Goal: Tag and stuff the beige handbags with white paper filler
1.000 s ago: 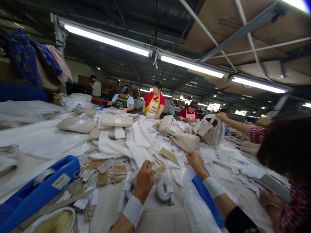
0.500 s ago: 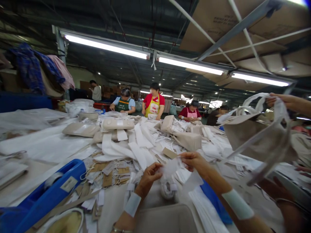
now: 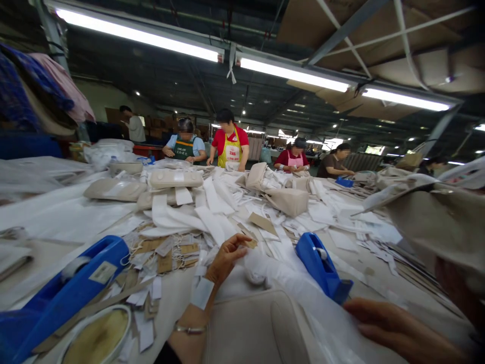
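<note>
left hand (image 3: 226, 259) being held over white plastic film (image 3: 275, 275)
left fingers (image 3: 238, 243) being loosely spread; right fingers (image 3: 379, 316) being pressed together beside blue tape dispenser (image 3: 316, 260)

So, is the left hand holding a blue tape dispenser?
No, the left hand is open with its fingers spread, apart from one blue tape dispenser and another.

Glossy blue plastic tape dispenser (image 3: 318, 263), matt beige cloth bag (image 3: 435, 222), rough cardboard tags (image 3: 164, 263)
</note>
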Available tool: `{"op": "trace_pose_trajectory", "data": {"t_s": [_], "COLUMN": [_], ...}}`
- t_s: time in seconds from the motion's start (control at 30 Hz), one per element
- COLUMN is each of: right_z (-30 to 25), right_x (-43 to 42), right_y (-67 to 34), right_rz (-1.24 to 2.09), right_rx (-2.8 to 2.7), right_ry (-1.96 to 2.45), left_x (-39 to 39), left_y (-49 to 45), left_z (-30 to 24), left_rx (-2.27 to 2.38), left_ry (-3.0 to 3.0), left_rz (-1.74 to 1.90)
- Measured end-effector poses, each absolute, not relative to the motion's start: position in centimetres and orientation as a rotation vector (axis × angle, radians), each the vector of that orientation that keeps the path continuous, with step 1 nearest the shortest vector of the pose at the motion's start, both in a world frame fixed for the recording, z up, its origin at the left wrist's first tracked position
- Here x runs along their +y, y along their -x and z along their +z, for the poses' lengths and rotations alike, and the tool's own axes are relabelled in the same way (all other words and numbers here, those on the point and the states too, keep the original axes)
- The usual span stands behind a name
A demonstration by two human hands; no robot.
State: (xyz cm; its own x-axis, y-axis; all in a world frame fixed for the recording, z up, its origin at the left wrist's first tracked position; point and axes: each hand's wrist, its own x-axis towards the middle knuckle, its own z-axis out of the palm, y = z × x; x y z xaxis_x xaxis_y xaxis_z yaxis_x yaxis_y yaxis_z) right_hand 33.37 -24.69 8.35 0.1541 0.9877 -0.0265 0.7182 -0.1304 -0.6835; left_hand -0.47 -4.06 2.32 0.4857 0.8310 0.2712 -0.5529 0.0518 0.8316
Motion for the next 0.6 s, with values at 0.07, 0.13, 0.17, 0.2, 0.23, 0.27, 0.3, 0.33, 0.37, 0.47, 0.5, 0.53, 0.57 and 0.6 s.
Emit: {"op": "trace_pose_trajectory", "data": {"t_s": [0.07,0.13,0.17,0.2,0.23,0.27,0.3,0.33,0.37,0.47,0.5,0.53,0.57,0.6], "right_z": [8.5,8.7,8.5,8.2,7.8,7.2,6.6,6.0,5.6,5.5,5.9,6.4,7.0,7.6], "right_x": [-21.9,-18.0,-15.9,-14.1,-12.5,-11.1,-10.2,-9.6,-9.4,-10.3,-11.0,-11.8,-12.6,-13.5], "right_y": [-28.5,-23.8,-21.7,-19.9,-18.5,-17.3,-16.4,-15.8,-15.5,-16.5,-17.4,-18.4,-19.7,-21.1], "right_rz": [0.743,0.784,0.834,0.913,1.048,1.209,1.373,1.523,1.636,1.703,1.657,1.600,1.532,1.455], "right_rx": [-1.671,-1.677,-1.655,-1.620,-1.585,-1.552,-1.514,-1.465,-1.406,-1.211,-1.160,-1.122,-1.094,-1.068], "right_ry": [1.741,1.518,1.439,1.367,1.298,1.221,1.146,1.080,1.031,1.009,1.032,1.064,1.106,1.160], "left_x": [-4.1,-4.2,-4.3,-4.3,-4.3,-4.2,-4.1,-3.9,-3.7,-3.0,-2.8,-2.6,-2.6,-2.5], "left_y": [0.5,0.7,0.8,0.9,1.0,1.1,1.2,1.2,1.2,1.0,1.0,0.9,0.8,0.7], "left_z": [2.4,2.6,2.6,2.7,2.7,2.6,2.5,2.4,2.2,1.8,1.6,1.5,1.4,1.3], "left_rx": [0.306,0.294,0.284,0.270,0.255,0.242,0.238,0.255,0.324,0.750,0.899,1.022,1.112,1.179], "left_ry": [-1.083,-1.101,-1.111,-1.113,-1.105,-1.085,-1.059,-1.044,-1.069,-1.299,-1.371,-1.423,-1.459,-1.496], "left_rz": [1.076,1.078,1.084,1.097,1.118,1.147,1.188,1.239,1.301,1.482,1.512,1.527,1.531,1.521]}}
